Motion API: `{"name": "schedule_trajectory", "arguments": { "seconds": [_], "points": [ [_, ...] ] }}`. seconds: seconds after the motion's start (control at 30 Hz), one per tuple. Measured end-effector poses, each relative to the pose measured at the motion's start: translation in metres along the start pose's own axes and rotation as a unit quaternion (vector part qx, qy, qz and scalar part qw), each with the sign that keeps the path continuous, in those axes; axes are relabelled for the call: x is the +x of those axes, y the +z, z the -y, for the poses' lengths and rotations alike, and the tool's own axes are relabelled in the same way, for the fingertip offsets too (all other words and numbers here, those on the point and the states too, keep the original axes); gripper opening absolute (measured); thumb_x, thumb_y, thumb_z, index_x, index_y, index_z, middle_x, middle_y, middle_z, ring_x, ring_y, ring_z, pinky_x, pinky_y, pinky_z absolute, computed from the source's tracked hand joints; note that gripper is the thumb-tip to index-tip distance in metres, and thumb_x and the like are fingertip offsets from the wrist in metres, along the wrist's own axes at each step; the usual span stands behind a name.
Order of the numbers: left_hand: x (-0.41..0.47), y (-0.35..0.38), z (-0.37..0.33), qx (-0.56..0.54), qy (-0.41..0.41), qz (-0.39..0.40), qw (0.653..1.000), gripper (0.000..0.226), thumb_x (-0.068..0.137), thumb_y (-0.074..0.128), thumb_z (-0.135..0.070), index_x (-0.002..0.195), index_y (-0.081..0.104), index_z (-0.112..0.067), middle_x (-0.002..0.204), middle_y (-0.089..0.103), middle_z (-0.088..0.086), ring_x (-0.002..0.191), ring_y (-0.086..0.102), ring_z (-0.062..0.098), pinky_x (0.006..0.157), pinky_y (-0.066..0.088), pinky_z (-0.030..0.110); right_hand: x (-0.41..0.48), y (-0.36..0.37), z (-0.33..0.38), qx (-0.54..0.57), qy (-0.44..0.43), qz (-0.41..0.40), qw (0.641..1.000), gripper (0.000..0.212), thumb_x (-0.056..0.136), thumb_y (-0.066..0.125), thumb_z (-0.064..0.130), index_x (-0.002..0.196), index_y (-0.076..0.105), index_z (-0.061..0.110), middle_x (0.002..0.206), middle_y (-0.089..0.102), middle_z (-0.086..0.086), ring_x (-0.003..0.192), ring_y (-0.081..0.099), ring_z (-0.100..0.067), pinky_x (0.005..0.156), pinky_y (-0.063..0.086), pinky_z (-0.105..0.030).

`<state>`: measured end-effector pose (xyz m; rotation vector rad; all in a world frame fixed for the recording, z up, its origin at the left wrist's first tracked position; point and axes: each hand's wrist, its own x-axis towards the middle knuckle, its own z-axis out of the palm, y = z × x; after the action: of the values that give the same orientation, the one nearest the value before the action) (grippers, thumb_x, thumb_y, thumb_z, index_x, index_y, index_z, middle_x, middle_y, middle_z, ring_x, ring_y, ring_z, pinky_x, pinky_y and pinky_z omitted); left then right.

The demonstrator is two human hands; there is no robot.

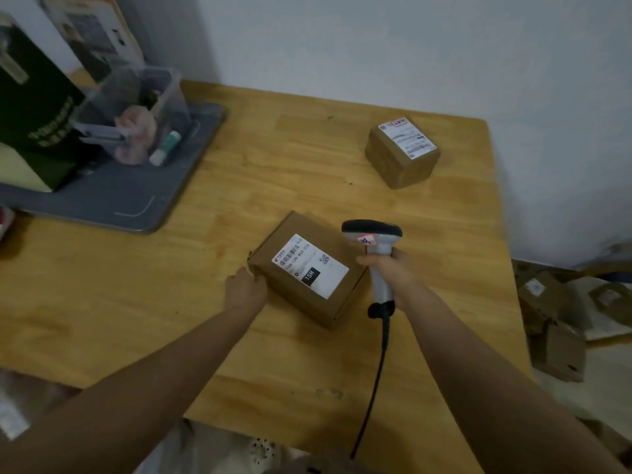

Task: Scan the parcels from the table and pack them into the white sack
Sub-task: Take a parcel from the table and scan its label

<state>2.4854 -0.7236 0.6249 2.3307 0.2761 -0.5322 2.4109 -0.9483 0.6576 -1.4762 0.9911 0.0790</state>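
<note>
Wooden table, near parcel, far parcel, tray

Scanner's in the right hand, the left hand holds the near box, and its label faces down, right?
Not quite: the head view shows the label on top of the near box, facing up. The rest holds: the right hand grips the scanner and the left hand holds that box.

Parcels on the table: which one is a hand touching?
The near parcel, marked 15H: the left hand holds its corner. The far parcel sits untouched.
</note>
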Motion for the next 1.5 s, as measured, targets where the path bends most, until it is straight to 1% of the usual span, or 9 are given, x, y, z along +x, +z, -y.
{"name": "schedule_trajectory", "arguments": {
  "seconds": [0.1, 0.2, 0.3, 0.53, 0.7, 0.8, 0.97, 1.23, 1.5],
  "points": [
    [-0.009, 0.017, 0.001, -0.146, -0.054, 0.056, 0.986, 0.016, 0.098, 0.048, -0.018, 0.094, 0.057, -0.005, 0.102, 0.060, 0.020, 0.077, 0.053, 0.021, 0.065, 0.042, 0.028, 0.008, 0.018, 0.002, -0.045, 0.010, 0.053, 0.997, 0.024, 0.075, 0.078, 0.020, 0.086, 0.057, 0.021, 0.089, 0.059, -0.003, 0.080, 0.056, -0.021, 0.065, 0.044, -0.031],
    [-0.011, 0.021, -0.002, -0.277, -0.102, 0.085, 0.952, 0.020, 0.098, 0.051, -0.014, 0.115, 0.056, -0.006, 0.111, 0.061, 0.013, 0.096, 0.059, 0.026, 0.079, 0.052, 0.038, 0.008, 0.029, 0.000, -0.058, 0.002, 0.074, 0.996, 0.024, 0.074, 0.079, 0.019, 0.089, 0.061, 0.020, 0.091, 0.061, -0.004, 0.081, 0.055, -0.021, 0.069, 0.044, -0.033],
    [-0.010, 0.013, -0.005, -0.352, -0.116, 0.084, 0.925, 0.039, 0.096, 0.056, -0.012, 0.132, 0.044, -0.009, 0.116, 0.059, 0.013, 0.097, 0.060, 0.029, 0.069, 0.053, 0.038, -0.001, 0.034, -0.005, -0.045, -0.003, 0.080, 0.996, 0.038, 0.072, 0.079, 0.021, 0.107, 0.066, 0.014, 0.096, 0.063, -0.006, 0.083, 0.056, -0.022, 0.069, 0.043, -0.032],
    [0.004, -0.031, 0.002, -0.340, -0.007, 0.091, 0.936, 0.030, 0.093, 0.058, -0.003, 0.123, 0.058, -0.003, 0.116, 0.065, 0.012, 0.100, 0.063, 0.025, 0.078, 0.054, 0.036, -0.036, 0.042, 0.001, -0.001, -0.081, 0.039, 0.996, 0.019, 0.077, 0.076, 0.017, 0.089, 0.062, 0.021, 0.086, 0.062, -0.001, 0.078, 0.057, -0.018, 0.065, 0.044, -0.030],
    [0.006, -0.060, 0.003, -0.257, 0.082, 0.020, 0.963, 0.038, 0.090, 0.062, -0.005, 0.127, 0.055, -0.004, 0.115, 0.063, 0.013, 0.109, 0.060, 0.031, 0.091, 0.052, 0.044, -0.082, 0.058, 0.019, 0.036, -0.123, 0.144, 0.981, 0.013, 0.083, 0.072, 0.016, 0.083, 0.062, 0.008, 0.056, 0.064, -0.005, 0.047, 0.059, -0.018, 0.045, 0.048, -0.026],
    [0.004, -0.072, 0.006, -0.230, 0.120, -0.014, 0.966, 0.039, 0.089, 0.064, -0.006, 0.127, 0.055, -0.003, 0.108, 0.064, 0.008, 0.104, 0.061, 0.027, 0.085, 0.053, 0.038, -0.098, 0.070, 0.027, 0.043, -0.124, 0.137, 0.982, 0.013, 0.084, 0.071, 0.015, 0.079, 0.061, 0.009, 0.049, 0.058, -0.001, 0.040, 0.052, -0.015, 0.041, 0.044, -0.023],
    [-0.002, -0.084, 0.010, -0.209, 0.135, -0.033, 0.968, 0.044, 0.090, 0.064, -0.010, 0.131, 0.051, -0.006, 0.117, 0.062, 0.007, 0.105, 0.057, 0.021, 0.092, 0.051, 0.039, -0.111, 0.083, 0.032, 0.032, -0.133, 0.132, 0.982, 0.010, 0.080, 0.071, 0.006, 0.078, 0.061, 0.006, 0.048, 0.056, 0.000, 0.039, 0.049, -0.016, 0.042, 0.042, -0.025],
    [-0.001, -0.094, 0.019, -0.196, 0.141, -0.055, 0.969, 0.043, 0.090, 0.064, -0.011, 0.131, 0.052, -0.008, 0.117, 0.062, 0.005, 0.099, 0.055, 0.015, 0.081, 0.046, 0.028, -0.123, 0.097, 0.037, 0.018, -0.158, 0.129, 0.979, 0.011, 0.082, 0.069, 0.006, 0.076, 0.060, 0.007, 0.045, 0.055, 0.002, 0.037, 0.048, -0.013, 0.041, 0.042, -0.025],
    [0.003, -0.096, 0.022, -0.204, 0.134, -0.063, 0.968, 0.042, 0.089, 0.065, -0.012, 0.129, 0.053, -0.008, 0.116, 0.063, 0.005, 0.104, 0.058, 0.019, 0.086, 0.049, 0.032, -0.129, 0.103, 0.040, 0.018, -0.156, 0.129, 0.979, 0.012, 0.082, 0.069, 0.006, 0.076, 0.060, 0.008, 0.046, 0.054, 0.000, 0.037, 0.048, -0.014, 0.043, 0.042, -0.025]
  ]
}}
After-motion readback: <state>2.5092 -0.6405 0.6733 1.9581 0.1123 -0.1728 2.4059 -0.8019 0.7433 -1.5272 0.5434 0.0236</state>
